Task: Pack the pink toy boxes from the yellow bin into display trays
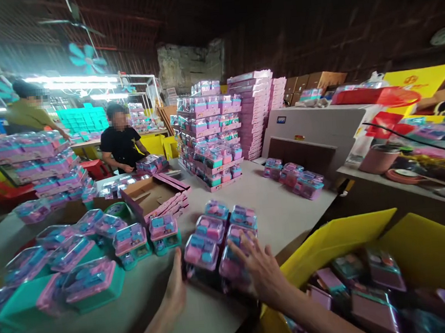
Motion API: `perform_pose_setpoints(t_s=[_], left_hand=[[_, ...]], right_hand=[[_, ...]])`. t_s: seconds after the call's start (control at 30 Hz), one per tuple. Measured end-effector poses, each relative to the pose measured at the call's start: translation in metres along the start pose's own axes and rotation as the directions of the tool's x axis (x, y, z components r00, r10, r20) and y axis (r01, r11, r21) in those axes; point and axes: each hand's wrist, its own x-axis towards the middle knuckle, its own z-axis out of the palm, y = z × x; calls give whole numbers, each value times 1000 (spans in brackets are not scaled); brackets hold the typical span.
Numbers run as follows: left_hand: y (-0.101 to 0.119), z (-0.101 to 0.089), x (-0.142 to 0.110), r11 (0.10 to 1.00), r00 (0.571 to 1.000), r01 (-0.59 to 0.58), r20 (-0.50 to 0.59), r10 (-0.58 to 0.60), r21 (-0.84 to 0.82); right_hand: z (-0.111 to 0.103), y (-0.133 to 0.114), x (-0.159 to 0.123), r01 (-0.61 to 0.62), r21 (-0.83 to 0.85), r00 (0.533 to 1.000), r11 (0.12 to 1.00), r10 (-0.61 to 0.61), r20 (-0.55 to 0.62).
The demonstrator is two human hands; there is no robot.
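Observation:
A dark tray holds two rows of small pink and blue boxes (201,250) with clear domed lids. My left hand (176,283) stands on edge along the tray's left side, its visible part stretched out straight; the other fingers are hidden. Over the right row, my right hand (259,266) lies with fingers spread, touching the lids of the nearer boxes. Just left of the tray, a teal and pink box (165,235) stands upright. More teal boxes (95,284) with clear lids are scattered on the left of the table.
Flat pink cartons (167,204) and an open carton lie beyond the tray. Filled trays stand in a tall stack (210,136) farther back. At right, an open yellow carton (339,234) holds more boxes. A co-worker (122,143) sits across the table; another person stands far left.

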Motion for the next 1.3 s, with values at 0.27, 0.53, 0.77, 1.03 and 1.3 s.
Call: perform_pose_setpoints(t_s=[0.27, 0.53, 0.77, 1.03, 1.3], left_hand=[[-9, 73, 34, 997, 999, 37, 3, -37, -73], [-45, -22, -34, 993, 997, -61, 51, 56, 104], [-52, -37, -57, 926, 969, -241, 21, 245, 291], [-57, -34, -73, 859, 928, -371, 155, 337, 353], [-20, -94, -98, 887, 927, -300, -113, 358, 352]], right_hand=[[-29, 60, 126, -339, -64, 941, 939, 340, 5], [-18, 91, 230, -473, 5, 872, 881, 469, -138], [-11, 99, 243, -473, -21, 871, 881, 463, -164], [4, -57, 289, 402, 49, 887, 914, -375, -271], [-46, -137, 344, 515, 150, 845, 844, -470, -257]])
